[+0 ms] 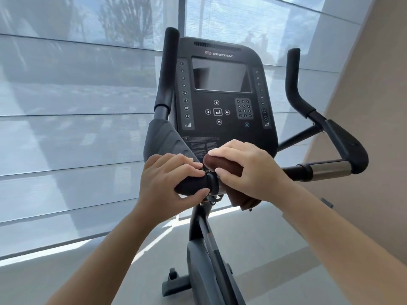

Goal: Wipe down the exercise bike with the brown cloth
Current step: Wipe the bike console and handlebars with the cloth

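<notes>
**Brown cloth on the centre handlebar, mid-wipe**

Brown cloth (pixel 226 167) is wrapped over the horizontal handlebar of the exercise bike (pixel 222 95), right below the console (pixel 220 89), with a loose end hanging down under the bar. The right hand (pixel 246 170) is closed over it, fingers on top and curled round the front, so it's clamping the cloth against the bar. The left hand (pixel 169 179) is closed round the black foam grip (pixel 193 183) just beside it, no cloth in it, looks like it's just steadying the bar. The two hands are nearly touching at the collar where the grip meets the stem.

So my read: we're partway in, doing the middle section of the bars. I can't tell which parts have had a pass already.

Next move, I'd guess, is to slide the cloth along the bar toward the right side, out to the shiny metal sleeve (pixel 328 170) and the bent grip beyond it. That needs the right hand to keep squeezing so the cloth stays wrapped and doesn't bunch or slip off. The dangling end could snag on the small fittings under the collar, so worth gathering it up first. The left hand will have to let go before that foam grip gets its turn.
</notes>
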